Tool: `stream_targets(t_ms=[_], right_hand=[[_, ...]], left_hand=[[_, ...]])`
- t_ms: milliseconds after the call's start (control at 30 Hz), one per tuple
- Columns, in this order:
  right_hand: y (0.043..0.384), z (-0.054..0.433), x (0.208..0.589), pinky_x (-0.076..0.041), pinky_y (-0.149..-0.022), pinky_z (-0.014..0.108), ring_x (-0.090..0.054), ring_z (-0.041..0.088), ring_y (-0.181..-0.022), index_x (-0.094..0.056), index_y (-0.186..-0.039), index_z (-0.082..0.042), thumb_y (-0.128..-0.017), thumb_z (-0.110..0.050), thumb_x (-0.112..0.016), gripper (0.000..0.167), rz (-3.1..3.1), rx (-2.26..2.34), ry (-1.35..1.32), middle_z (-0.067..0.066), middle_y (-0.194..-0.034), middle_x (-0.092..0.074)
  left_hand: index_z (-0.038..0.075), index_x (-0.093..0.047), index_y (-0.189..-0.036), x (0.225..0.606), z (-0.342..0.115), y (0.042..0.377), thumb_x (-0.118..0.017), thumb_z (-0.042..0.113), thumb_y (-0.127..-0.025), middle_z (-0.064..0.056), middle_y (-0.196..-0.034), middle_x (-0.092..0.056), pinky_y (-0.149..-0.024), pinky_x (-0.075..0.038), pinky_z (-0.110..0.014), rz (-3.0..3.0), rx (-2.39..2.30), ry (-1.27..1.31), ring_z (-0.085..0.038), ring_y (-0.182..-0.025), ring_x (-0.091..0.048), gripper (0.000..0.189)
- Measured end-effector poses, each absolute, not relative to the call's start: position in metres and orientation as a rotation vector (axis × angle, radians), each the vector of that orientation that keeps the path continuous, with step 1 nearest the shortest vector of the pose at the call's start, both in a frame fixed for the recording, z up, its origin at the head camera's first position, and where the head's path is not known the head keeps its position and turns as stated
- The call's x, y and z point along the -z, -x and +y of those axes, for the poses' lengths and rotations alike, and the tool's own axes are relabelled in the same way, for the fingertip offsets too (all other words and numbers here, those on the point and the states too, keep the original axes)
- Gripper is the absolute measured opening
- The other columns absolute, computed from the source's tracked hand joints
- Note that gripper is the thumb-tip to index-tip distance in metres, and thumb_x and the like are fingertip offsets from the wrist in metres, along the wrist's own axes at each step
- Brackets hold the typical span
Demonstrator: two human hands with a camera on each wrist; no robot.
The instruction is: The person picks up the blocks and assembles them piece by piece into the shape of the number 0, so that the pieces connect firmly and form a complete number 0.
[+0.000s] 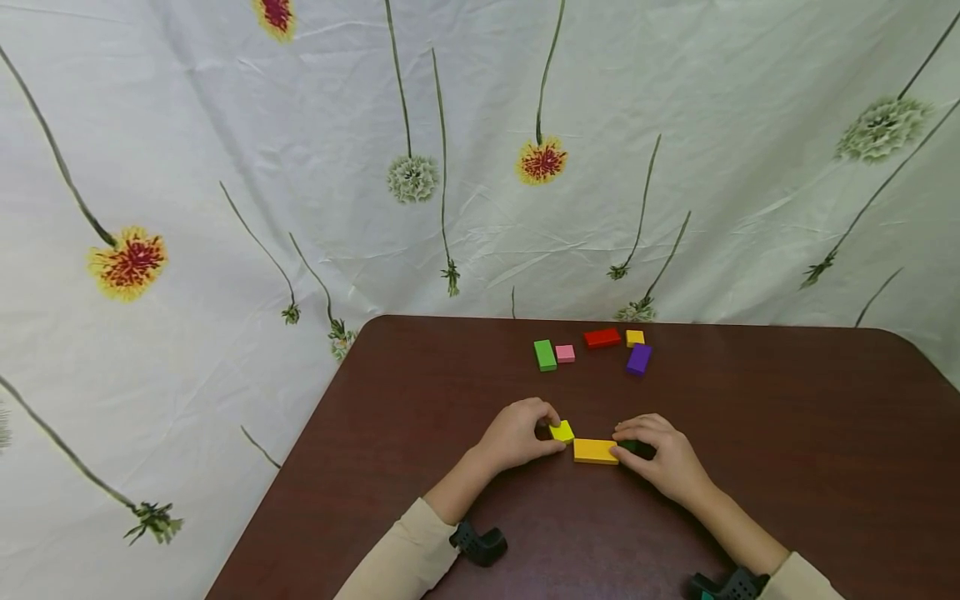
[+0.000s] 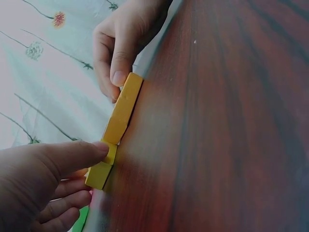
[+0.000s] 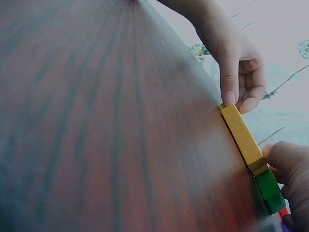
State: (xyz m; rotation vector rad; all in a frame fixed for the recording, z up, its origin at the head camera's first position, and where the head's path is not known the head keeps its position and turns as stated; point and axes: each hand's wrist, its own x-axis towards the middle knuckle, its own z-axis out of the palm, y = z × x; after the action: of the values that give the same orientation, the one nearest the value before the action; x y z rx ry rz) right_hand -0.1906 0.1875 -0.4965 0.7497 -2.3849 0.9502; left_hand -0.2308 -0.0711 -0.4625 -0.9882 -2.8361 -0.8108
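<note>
In the head view, a long orange-yellow block (image 1: pixel 596 452) lies on the table between both hands. My left hand (image 1: pixel 519 433) pinches a small bright yellow block (image 1: pixel 562 431) between thumb and fingers, right at the long block's left end. The thumb and fingertips of my right hand (image 1: pixel 666 457) grip the long block's right end. Under that hand's curve is a dark green block (image 1: pixel 637 449), partly hidden; the right wrist view shows this green block (image 3: pixel 270 189) in line with the long block's end.
Toward the back edge of the brown table (image 1: pixel 750 400) lie a green block (image 1: pixel 545 355), a pink block (image 1: pixel 565 354), a red block (image 1: pixel 602 338), a small yellow-orange block (image 1: pixel 634 338) and a purple block (image 1: pixel 639 359). A flowered cloth (image 1: pixel 480 233) hangs behind the table.
</note>
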Motion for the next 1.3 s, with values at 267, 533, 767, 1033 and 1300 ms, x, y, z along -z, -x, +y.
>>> stream_targets(t_ms=[267, 533, 767, 1033, 1300], right_hand=[[0.191, 0.187, 0.497, -0.055, -0.076, 0.043, -0.062, 0.018, -0.095, -0.076, -0.089, -0.010, -0.072, -0.009, -0.085, 0.020, -2.379, -0.948, -0.750, 0.001, -0.098, -0.071], [0.192, 0.188, 0.497, -0.055, -0.076, 0.042, -0.061, 0.018, -0.095, -0.076, -0.091, -0.011, -0.072, -0.009, -0.085, 0.021, -2.373, -0.951, -0.762, 0.000, -0.099, -0.070], [0.191, 0.188, 0.497, -0.055, -0.076, 0.043, -0.061, 0.019, -0.095, -0.076, -0.090, -0.011, -0.072, -0.009, -0.085, 0.020, -2.382, -0.949, -0.755, 0.001, -0.099, -0.070], [0.189, 0.189, 0.499, -0.055, -0.075, 0.043, -0.062, 0.019, -0.095, -0.076, -0.090, -0.010, -0.071, -0.008, -0.085, 0.020, -2.376, -0.940, -0.751, 0.001, -0.099, -0.070], [0.195, 0.189, 0.494, -0.049, -0.083, 0.021, -0.061, 0.019, -0.094, -0.076, -0.093, -0.009, -0.072, -0.006, -0.084, 0.023, -2.338, -0.969, -0.715, 0.000, -0.099, -0.070]], left_hand=[[0.012, -0.071, -0.095, 0.460, -0.065, 0.224, -0.076, 0.027, -0.086, 0.003, -0.094, -0.063, -0.074, -0.048, -0.019, -2.739, 0.803, 1.045, -0.010, -0.082, -0.055, 0.018], [0.013, -0.073, -0.097, 0.465, -0.049, 0.212, -0.074, 0.032, -0.087, 0.002, -0.096, -0.064, -0.075, -0.047, -0.017, -2.614, 0.544, 1.123, -0.011, -0.084, -0.056, 0.022], [0.013, -0.075, -0.094, 0.471, -0.046, 0.211, -0.076, 0.034, -0.086, 0.003, -0.093, -0.065, -0.073, -0.049, -0.018, -2.556, 0.433, 1.078, -0.011, -0.082, -0.058, 0.023], [0.013, -0.075, -0.093, 0.473, -0.045, 0.210, -0.076, 0.034, -0.085, 0.003, -0.092, -0.066, -0.073, -0.049, -0.018, -2.561, 0.459, 1.072, -0.010, -0.081, -0.058, 0.023], [0.012, -0.074, -0.093, 0.473, -0.045, 0.212, -0.077, 0.033, -0.085, 0.002, -0.092, -0.065, -0.074, -0.049, -0.018, -2.559, 0.480, 1.074, -0.011, -0.082, -0.058, 0.022]])
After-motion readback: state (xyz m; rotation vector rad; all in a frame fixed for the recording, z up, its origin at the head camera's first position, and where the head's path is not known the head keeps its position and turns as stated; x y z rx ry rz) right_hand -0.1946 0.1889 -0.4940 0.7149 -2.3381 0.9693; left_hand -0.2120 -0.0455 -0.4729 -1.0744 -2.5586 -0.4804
